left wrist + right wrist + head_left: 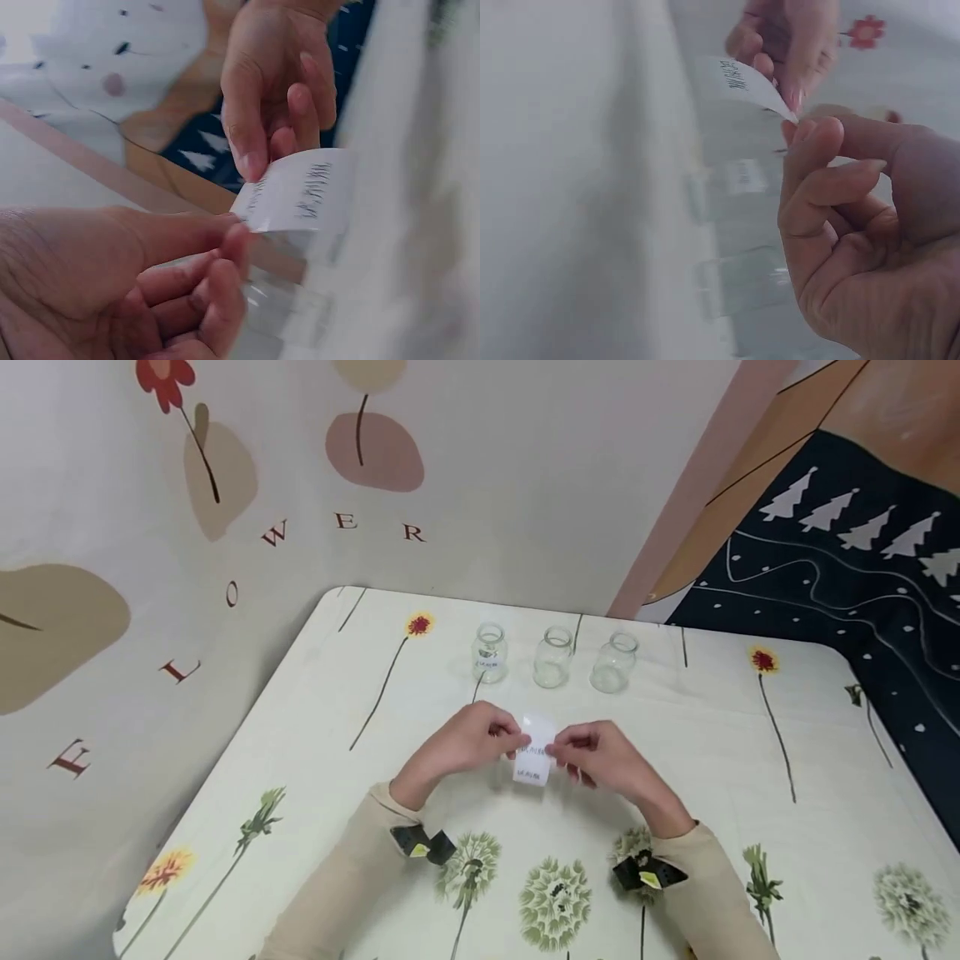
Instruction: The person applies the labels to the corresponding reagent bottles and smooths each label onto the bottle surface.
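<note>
Above the middle of the table, a white strip of printed labels (533, 767) is held up between both hands. My left hand (480, 739) pinches its left edge between thumb and fingers. On the opposite edge, my right hand (602, 755) pinches with thumb and forefinger. In the left wrist view the strip (296, 191) curves away from the fingertips, dark print on its face. Behind the hands stand three glass jars without lids: the left jar (490, 653) bears a white label, while the middle jar (552, 657) and the right jar (614, 662) look bare.
A pale tablecloth (337, 693) printed with flowers covers the table. Hanging cloth (487, 552) with printed letters and shapes borders the back and left. A dark patterned cloth (825, 577) hangs at the right. Each sleeve carries a small black wrist camera (422, 845).
</note>
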A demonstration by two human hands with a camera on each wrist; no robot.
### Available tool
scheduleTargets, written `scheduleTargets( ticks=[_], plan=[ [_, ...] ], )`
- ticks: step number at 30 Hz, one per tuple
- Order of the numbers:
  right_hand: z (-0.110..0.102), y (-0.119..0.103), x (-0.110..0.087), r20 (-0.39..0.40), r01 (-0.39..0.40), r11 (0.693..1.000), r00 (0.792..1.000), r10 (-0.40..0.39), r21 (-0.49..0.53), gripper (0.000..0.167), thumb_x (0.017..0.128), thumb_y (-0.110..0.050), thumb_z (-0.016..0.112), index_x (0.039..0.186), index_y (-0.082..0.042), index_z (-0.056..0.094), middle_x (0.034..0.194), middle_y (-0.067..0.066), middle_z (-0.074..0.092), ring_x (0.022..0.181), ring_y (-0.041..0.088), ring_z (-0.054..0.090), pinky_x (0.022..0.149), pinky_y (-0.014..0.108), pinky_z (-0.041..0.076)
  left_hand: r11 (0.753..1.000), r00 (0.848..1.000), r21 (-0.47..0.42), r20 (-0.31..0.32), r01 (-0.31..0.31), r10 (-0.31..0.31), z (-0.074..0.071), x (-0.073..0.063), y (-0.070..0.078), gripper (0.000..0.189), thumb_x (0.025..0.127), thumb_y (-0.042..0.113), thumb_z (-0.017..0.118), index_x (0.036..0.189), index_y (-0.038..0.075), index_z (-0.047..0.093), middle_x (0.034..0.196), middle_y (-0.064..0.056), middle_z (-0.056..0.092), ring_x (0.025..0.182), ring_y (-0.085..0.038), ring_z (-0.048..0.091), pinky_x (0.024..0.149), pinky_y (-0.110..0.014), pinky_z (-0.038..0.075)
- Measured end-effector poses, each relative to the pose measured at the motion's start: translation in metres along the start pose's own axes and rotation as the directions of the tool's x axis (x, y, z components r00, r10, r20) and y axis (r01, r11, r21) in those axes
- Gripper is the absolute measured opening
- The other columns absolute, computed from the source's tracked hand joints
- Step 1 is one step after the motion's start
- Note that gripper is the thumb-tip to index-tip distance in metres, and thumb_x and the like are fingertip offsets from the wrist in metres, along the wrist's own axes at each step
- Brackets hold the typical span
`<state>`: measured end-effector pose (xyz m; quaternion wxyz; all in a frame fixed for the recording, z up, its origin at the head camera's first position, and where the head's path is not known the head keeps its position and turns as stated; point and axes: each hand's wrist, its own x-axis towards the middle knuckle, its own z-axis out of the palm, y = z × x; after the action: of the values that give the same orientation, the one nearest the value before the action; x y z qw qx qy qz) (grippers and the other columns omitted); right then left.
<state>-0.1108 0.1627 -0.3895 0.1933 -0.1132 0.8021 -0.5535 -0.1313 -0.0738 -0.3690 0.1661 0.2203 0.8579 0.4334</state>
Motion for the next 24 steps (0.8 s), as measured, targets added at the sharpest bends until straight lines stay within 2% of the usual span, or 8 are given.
scheduleTargets(
  ticks=[3,7,12,15,18,21,24],
  plan=[
    [-0.011,-0.019,-0.007,-0.063,0.040,0.998,0.997,-0.038,0.039,0.022,0.100,-0.017,0.070,0.102,0.005,0.072,0.064,0.006,0.056,0.050,0.011,0.042,0.048,0.026,0.037,0.994,0.996,-0.098,-0.076,-0.048,0.041,-0.010,-0.004,0.017,0.019,0.102,0.019,0.068,0.089,0.008,0.076,0.072,0.000,0.069,0.063,-0.016,0.056,0.058,-0.027,0.041],
    [-0.015,-0.033,-0.018,-0.086,0.063,0.996,0.995,-0.057,0.060,0.020,0.098,-0.016,0.073,0.102,0.003,0.073,0.064,0.007,0.054,0.051,0.012,0.040,0.049,0.025,0.034,0.976,0.987,-0.208,-0.157,-0.056,0.024,-0.014,-0.011,0.034,0.016,0.101,0.021,0.069,0.094,0.009,0.076,0.071,0.002,0.070,0.067,-0.019,0.059,0.058,-0.027,0.040],
    [-0.015,-0.038,-0.025,-0.111,0.113,0.993,0.988,-0.107,0.045,0.015,0.097,-0.014,0.074,0.099,0.001,0.075,0.065,0.008,0.054,0.054,0.012,0.042,0.049,0.024,0.033,0.970,0.982,-0.232,-0.188,-0.075,0.030,-0.013,-0.016,0.042,0.017,0.102,0.023,0.069,0.094,0.010,0.076,0.072,0.002,0.071,0.068,-0.019,0.061,0.055,-0.027,0.037],
    [-0.018,-0.040,-0.027,-0.127,0.137,0.990,0.983,-0.132,0.036,0.015,0.096,-0.013,0.075,0.099,0.001,0.076,0.067,0.007,0.055,0.055,0.012,0.043,0.049,0.024,0.034,0.977,0.977,-0.194,-0.207,-0.092,0.051,-0.013,-0.017,0.046,0.016,0.102,0.023,0.068,0.093,0.012,0.076,0.072,0.003,0.070,0.067,-0.019,0.060,0.056,-0.028,0.040],
    [-0.020,-0.040,-0.027,-0.131,0.147,0.989,0.981,-0.141,0.034,0.014,0.096,-0.012,0.075,0.099,0.002,0.076,0.067,0.006,0.056,0.055,0.012,0.043,0.049,0.025,0.034,0.989,0.963,-0.106,-0.259,-0.104,0.074,-0.010,-0.018,0.048,0.017,0.100,0.026,0.071,0.087,0.016,0.075,0.070,0.006,0.067,0.063,-0.016,0.057,0.057,-0.029,0.041],
    [-0.021,-0.040,-0.027,-0.127,0.151,0.988,0.981,-0.145,0.033,0.014,0.096,-0.012,0.075,0.099,0.002,0.076,0.068,0.005,0.057,0.054,0.012,0.044,0.049,0.025,0.036,0.993,0.928,0.046,-0.351,-0.112,0.121,-0.006,-0.019,0.048,0.020,0.096,0.028,0.077,0.078,0.020,0.071,0.065,0.009,0.061,0.060,-0.011,0.053,0.056,-0.028,0.041],
    [-0.022,-0.039,-0.027,-0.126,0.148,0.989,0.981,-0.144,0.025,0.013,0.096,-0.012,0.075,0.099,0.001,0.076,0.068,0.005,0.059,0.055,0.013,0.046,0.049,0.026,0.038,0.968,0.886,0.174,-0.397,-0.184,0.239,-0.002,-0.020,0.048,0.020,0.091,0.026,0.082,0.077,0.019,0.070,0.068,0.012,0.061,0.063,-0.006,0.054,0.059,-0.025,0.045]
  ],
)
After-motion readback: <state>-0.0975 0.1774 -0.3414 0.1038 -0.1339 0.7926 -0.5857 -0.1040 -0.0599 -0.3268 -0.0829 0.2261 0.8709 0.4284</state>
